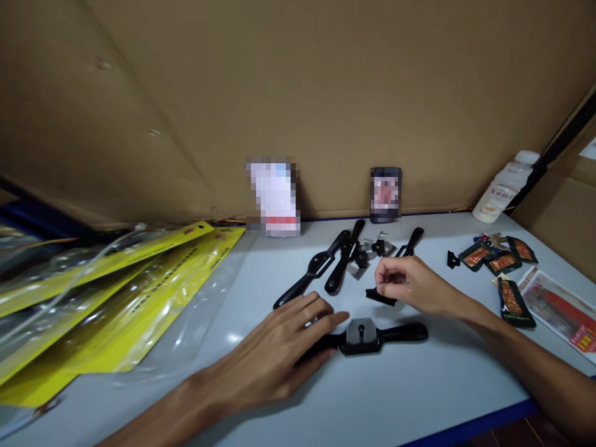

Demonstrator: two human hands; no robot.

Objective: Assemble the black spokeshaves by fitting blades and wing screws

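At the counter's (447, 388) left end lie yellow-and-clear plastic packages (181, 282). A pale, blurred-out panel (279, 195) stands at the back edge. The fingers of my left hand (288, 338) drape over the left handle of a black two-handled tool (363, 348), thumb and forefinger apart; I cannot tell whether they grip. This tool lies nearest the front edge, a grey metal plate (359, 329) on its middle. Behind it, towards the back edge, lie three similar black tools (306, 282) and small loose metal parts (358, 270). The fingers of my right hand (407, 282) pinch a small black piece (378, 297) just above the counter, behind the front tool. Farther right are dark sachets (503, 264) and keys (498, 239), a white-capped bottle (500, 189) at the back right corner, and a red-and-white packet (559, 310) along the right edge.
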